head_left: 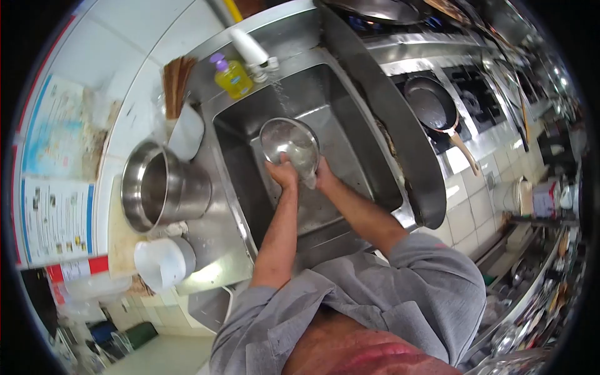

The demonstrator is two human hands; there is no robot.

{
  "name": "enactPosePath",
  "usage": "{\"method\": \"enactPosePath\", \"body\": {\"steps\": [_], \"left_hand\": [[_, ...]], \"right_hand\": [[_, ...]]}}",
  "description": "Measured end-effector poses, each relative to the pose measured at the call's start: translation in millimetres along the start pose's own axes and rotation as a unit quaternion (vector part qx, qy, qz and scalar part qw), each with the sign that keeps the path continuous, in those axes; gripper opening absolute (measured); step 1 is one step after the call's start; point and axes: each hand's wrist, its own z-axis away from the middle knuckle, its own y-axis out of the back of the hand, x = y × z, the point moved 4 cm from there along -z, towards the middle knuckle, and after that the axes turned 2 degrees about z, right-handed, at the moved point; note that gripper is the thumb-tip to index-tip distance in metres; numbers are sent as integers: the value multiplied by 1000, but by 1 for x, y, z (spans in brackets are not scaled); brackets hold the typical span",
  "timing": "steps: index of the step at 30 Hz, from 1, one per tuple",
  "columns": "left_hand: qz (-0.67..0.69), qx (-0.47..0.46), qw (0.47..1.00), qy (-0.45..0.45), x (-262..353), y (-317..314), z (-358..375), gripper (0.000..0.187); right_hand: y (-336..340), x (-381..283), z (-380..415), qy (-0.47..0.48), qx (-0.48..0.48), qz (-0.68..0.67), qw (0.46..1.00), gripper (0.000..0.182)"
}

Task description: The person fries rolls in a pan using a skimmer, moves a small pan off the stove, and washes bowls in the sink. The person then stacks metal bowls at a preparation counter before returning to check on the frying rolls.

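Note:
A round steel bowl (pixel 289 142) is held over the steel sink (pixel 356 156), tilted toward me. My left hand (pixel 283 173) grips its near rim from the left. My right hand (pixel 323 174) holds the rim on the right, partly hidden behind the bowl. Water runs from the white tap (pixel 251 50) down toward the bowl.
A yellow soap bottle (pixel 232 76) stands at the sink's back corner. On the left counter sit a large steel pot (pixel 159 187), a white plastic jug (pixel 164 262) and a holder of chopsticks (pixel 176 78). To the right, a dark frying pan (pixel 432 106) rests on the stove.

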Motion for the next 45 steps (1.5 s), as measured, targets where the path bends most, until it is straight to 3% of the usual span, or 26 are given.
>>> {"method": "enactPosePath", "body": {"steps": [1,2,3,6,7,8,10,11,13,20,22,24,26,28,31,34,37,40,42,43,44,45], "left_hand": [[-29,-18,997,76,-4,14,-10,31],[-32,0,996,86,-14,24,-15,31],[-103,-19,989,104,-32,30,-20,30],[-226,-67,956,174,-97,54,-14,28],[-89,-97,957,258,-173,40,-10,34],[-251,-112,958,86,-150,55,5,34],[-402,-339,849,39,-199,41,23,42],[-392,-374,839,44,-194,51,31,41],[-315,-361,871,111,-177,69,42,40],[-91,-335,918,190,-137,102,45,37],[-56,-323,923,203,-133,110,48,37],[-32,-317,923,215,-130,115,49,36],[-15,-316,920,233,-124,119,47,36],[-1,-311,916,255,-119,118,39,35],[32,-292,907,302,-103,111,20,35],[112,-259,892,354,-88,91,5,35],[200,-277,870,355,-75,56,-12,30],[228,-255,873,347,-38,26,-23,27],[253,-253,869,341,-25,7,-29,24],[269,-253,866,337,-21,1,-32,23],[268,-261,868,327,-19,-5,-35,23],[280,-274,860,327,-17,-8,-37,25]], "right_hand": [[1,7,6,-18,41,-13,999,35],[1,15,13,-35,82,-27,996,32],[11,22,13,-120,176,-92,973,30],[14,1,12,50,223,250,941,25],[-10,-6,16,97,206,319,920,23],[-53,-6,26,84,169,235,954,21],[-110,15,30,42,72,237,968,22],[-145,32,35,-26,-9,203,979,23],[-203,68,51,-106,-112,176,972,24],[-359,212,88,-169,-329,165,914,35],[-381,258,74,-199,-365,254,873,33],[-395,255,75,56,-371,451,810,30],[-382,233,81,155,-417,463,766,31],[-348,189,83,-21,-487,401,776,28],[-268,109,41,-118,-371,418,821,23],[-186,17,-47,-37,-119,386,914,12],[-132,-67,-124,36,54,297,953,14],[-115,-119,-168,136,125,379,907,19],[-110,-142,-191,240,181,613,730,45],[-106,-149,-201,226,180,661,693,52],[-103,-152,-209,238,168,618,730,50],[-100,-154,-214,184,143,586,776,50]]}}
